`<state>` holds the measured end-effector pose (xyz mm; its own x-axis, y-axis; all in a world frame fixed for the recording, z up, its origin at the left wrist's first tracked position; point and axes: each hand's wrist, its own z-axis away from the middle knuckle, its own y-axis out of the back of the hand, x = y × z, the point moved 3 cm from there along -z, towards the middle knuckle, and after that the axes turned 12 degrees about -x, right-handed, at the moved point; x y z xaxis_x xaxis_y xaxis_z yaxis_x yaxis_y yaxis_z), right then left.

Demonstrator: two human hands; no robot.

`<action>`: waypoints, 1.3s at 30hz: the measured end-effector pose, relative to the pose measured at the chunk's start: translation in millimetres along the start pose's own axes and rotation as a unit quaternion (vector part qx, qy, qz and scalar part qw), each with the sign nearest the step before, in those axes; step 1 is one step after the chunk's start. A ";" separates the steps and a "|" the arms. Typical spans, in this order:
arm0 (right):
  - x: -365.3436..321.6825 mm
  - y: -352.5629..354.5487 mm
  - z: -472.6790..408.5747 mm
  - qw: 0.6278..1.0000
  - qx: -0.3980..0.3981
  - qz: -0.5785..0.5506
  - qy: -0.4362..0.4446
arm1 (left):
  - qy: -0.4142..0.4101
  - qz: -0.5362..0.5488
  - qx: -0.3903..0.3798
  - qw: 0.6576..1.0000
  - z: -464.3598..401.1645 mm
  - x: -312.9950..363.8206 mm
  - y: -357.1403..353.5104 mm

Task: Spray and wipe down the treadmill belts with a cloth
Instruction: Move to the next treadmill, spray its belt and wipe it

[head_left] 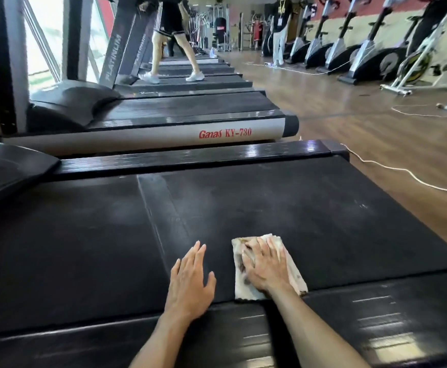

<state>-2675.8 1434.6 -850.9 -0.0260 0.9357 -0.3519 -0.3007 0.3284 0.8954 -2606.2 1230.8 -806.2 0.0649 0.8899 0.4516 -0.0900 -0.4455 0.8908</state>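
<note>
In the head view, a stained white cloth [267, 266] is seen lying on the near edge of the black treadmill belt [84, 248], pressed flat under the right hand [266, 266], whose fingers are spread straight over it. The left hand [190, 280] is laid flat on the belt just beside the cloth, fingers extended, nothing held. Beyond, a person [172, 35] is seen walking on a farther treadmill [190, 83].

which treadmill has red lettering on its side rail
The second treadmill, directly beyond the treadmill belt being wiped. Its silver side rail reads "KY-730" in red; the nearest one's rails are plain black, and the farther ones show no such lettering.
</note>
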 end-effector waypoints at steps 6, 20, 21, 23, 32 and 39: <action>8.6 -24.2 -14.1 0.997 0.052 0.053 -0.015 | 0.036 -0.007 0.005 0.999 -37.1 -21.8 -10.5; 10.1 -23.4 -14.5 0.995 0.077 0.058 -0.003 | 0.041 -0.088 -0.003 0.995 -97.2 -73.7 -42.6; 10.2 -21.5 -13.9 0.996 0.070 0.061 -0.007 | 0.041 -0.094 -0.007 0.995 -97.2 -72.8 -42.3; 9.8 -20.2 -10.7 0.996 0.058 0.064 -0.015 | 0.038 -0.107 -0.021 0.993 -94.6 -71.9 -42.1; 5.4 -17.6 -11.4 0.996 0.034 0.073 -0.033 | 0.041 -0.136 -0.062 0.988 -89.7 -72.1 -42.0; -7.4 -21.4 -15.5 0.994 0.044 0.068 -0.070 | 0.045 -0.121 -0.054 0.990 -91.3 -71.1 -41.1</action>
<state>-2684.0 1418.6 -871.7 0.0749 0.9791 -0.1892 -0.2182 0.2012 0.9549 -2697.8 1194.9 -879.6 0.0089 0.9766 0.2149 -0.1890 -0.2094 0.9594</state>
